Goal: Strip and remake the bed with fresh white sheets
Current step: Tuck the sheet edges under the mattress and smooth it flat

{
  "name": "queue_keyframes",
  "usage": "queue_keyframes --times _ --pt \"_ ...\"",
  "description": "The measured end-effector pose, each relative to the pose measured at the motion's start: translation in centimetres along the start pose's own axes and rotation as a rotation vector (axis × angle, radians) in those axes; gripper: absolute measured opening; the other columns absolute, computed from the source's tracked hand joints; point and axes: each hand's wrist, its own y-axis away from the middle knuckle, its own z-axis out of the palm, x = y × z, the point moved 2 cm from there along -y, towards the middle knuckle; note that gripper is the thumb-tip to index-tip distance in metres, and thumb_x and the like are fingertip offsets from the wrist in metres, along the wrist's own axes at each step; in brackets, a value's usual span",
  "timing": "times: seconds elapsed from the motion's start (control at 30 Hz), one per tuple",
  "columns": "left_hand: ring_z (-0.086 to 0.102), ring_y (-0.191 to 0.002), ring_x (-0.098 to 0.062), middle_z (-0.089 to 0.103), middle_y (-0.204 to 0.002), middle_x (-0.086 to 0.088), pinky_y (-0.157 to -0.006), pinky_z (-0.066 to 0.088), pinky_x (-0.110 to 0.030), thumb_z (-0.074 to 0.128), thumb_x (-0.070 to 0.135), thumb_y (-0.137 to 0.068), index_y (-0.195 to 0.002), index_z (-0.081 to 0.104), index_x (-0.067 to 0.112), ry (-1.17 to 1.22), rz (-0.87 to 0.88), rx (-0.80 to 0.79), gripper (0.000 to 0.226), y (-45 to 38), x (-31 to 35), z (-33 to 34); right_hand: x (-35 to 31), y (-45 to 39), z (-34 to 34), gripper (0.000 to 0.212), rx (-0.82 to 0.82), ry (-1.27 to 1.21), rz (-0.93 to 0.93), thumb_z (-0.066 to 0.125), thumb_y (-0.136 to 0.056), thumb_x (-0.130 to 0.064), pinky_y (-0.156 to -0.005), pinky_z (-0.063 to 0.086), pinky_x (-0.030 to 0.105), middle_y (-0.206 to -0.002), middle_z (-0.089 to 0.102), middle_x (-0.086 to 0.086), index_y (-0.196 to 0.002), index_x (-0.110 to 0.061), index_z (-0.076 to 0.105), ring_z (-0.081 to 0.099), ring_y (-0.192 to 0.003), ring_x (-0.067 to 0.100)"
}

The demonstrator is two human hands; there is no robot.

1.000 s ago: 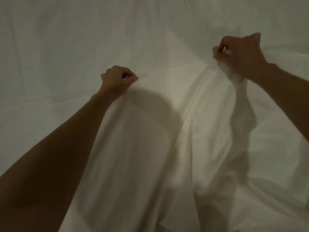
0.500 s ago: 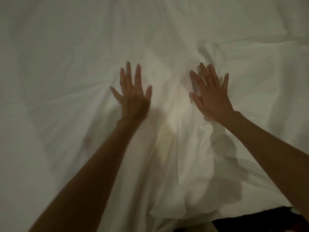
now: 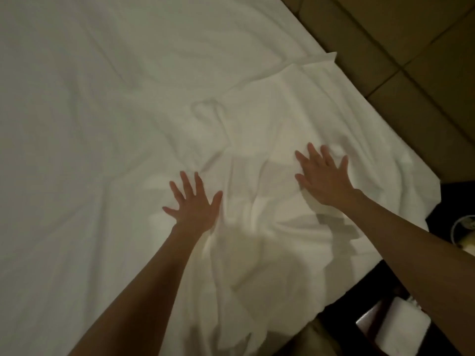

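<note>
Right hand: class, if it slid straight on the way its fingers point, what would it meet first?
Probably only more rumpled white sheet: the right hand points up the bed, with no other object visible ahead.

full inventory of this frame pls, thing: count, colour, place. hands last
sheet: 1, white, spread over the bed, creased and bunched toward the near right corner
floor tiles: several, beige-brown, upper right beyond the bed edge
dark furniture: 1, black, right edge beside the bed; what it is cannot be told
round pale object: 1, whitish, far right edge, partly cut off, unclear
white block: 1, white, bottom right beside the right forearm, unclear
left hand: 1, fingers spread, flat on the sheet, centre
right hand: 1, fingers spread, flat on the sheet, right of centre, farther from the camera than the left
</note>
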Motion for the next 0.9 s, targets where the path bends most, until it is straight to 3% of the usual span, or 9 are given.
queue_keyframes --times 0.2,0.4,0.53,0.63,0.77,0.9 --pt "-0.024 -0.144 -0.030 -0.028 -0.157 0.002 -0.108 0.002 -0.070 0.021 0.062 -0.096 -0.152 -0.014 0.029 0.021 0.151 0.048 0.073 -1.9 8.1 -0.4 1.1 -3.8 -1.0 0.059 0.008 -0.136 -0.014 0.020 -0.100 -0.052 -0.110 0.001 0.068 -0.160 -0.018 0.002 -0.152 -0.037 -0.005 -0.016 -0.147 0.028" --pt "-0.025 -0.144 -0.027 -0.024 -0.159 0.003 -0.108 -0.003 -0.069 0.017 0.059 -0.097 -0.153 -0.007 0.030 -0.133 0.270 0.071 0.067 -5.1 16.1 -1.0 2.1 -8.1 -2.3 0.064 0.057 -0.206 0.011 0.019 -0.099 -0.055 -0.110 -0.003 0.066 -0.159 -0.021 -0.001 -0.152 -0.032 -0.010 -0.019 -0.146 0.025" --pt "-0.020 -0.146 -0.024 -0.020 -0.160 0.001 -0.111 -0.004 -0.066 0.019 0.054 -0.100 -0.154 -0.004 0.027 -0.141 0.299 0.108 0.064 -8.4 20.7 -3.4 3.6 -10.3 -4.0 0.061 0.123 -0.171 -0.028 0.018 -0.101 -0.052 -0.112 -0.007 0.062 -0.161 -0.011 0.000 -0.154 -0.028 0.000 -0.014 -0.148 0.023" --pt "-0.013 -0.148 -0.022 -0.013 -0.161 0.000 -0.113 0.000 -0.064 0.024 0.044 -0.103 -0.154 0.001 0.023 -0.113 0.332 0.196 0.061 -11.7 23.8 -6.2 5.2 -11.8 -5.6 0.052 0.260 -0.331 -0.065 0.027 -0.103 -0.039 -0.116 -0.003 0.055 -0.162 0.005 0.001 -0.152 -0.023 0.020 -0.004 -0.149 0.021" --pt "0.012 -0.146 -0.027 0.013 -0.160 -0.004 -0.113 0.019 -0.057 0.040 0.034 -0.102 -0.152 0.018 0.020 0.087 0.279 0.313 0.057 -16.1 26.2 -10.5 7.7 -15.2 -8.0 0.046 0.496 -0.767 0.047 0.045 -0.100 -0.021 -0.117 0.021 0.037 -0.153 0.030 0.011 -0.145 -0.012 0.038 0.026 -0.141 0.025" --pt "0.048 -0.123 -0.031 0.056 -0.130 -0.009 -0.097 0.039 -0.040 0.051 0.031 -0.096 -0.126 0.056 0.016 0.080 0.280 0.253 0.034 -18.1 25.7 -11.6 9.8 -19.4 -9.7 0.059 0.387 -1.101 0.281 0.054 -0.095 -0.018 -0.112 0.032 0.035 -0.146 0.040 0.012 -0.148 -0.007 0.030 0.039 -0.134 0.024"
